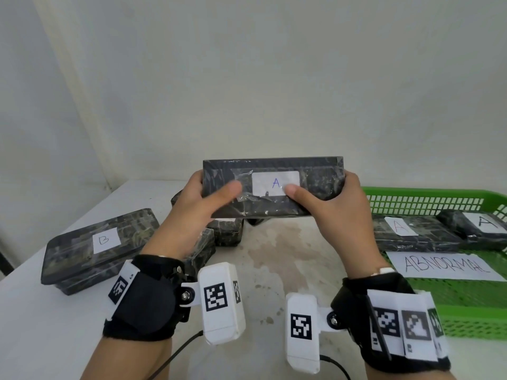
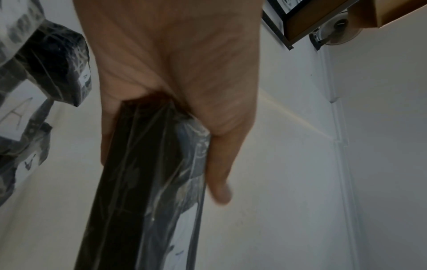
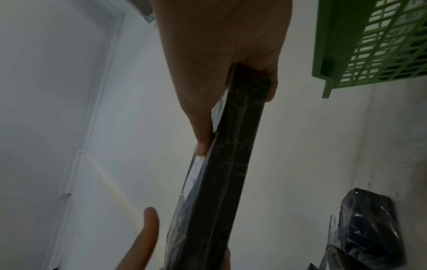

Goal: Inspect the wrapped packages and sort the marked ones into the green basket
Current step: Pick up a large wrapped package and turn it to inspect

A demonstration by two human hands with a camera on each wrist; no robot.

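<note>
I hold a dark wrapped package (image 1: 318,185) up over the table, its face tilted toward me with a white label marked "A" (image 1: 275,183). My left hand (image 1: 203,200) grips its left end, thumb across the front. My right hand (image 1: 333,201) grips the right end, thumb on the label's corner. The wrist views show the package (image 2: 148,182) (image 3: 221,173) edge-on between thumb and fingers. The green basket (image 1: 428,194) stands at the right and holds two "A" packages (image 1: 406,234) (image 1: 477,224).
A paper sign reading "ABNORMAL" (image 1: 444,266) lies in the basket. On the white table (image 1: 55,338) at the left lies a package marked "B" (image 1: 101,242). More wrapped packages (image 1: 227,231) sit behind my left wrist. A wall stands close behind.
</note>
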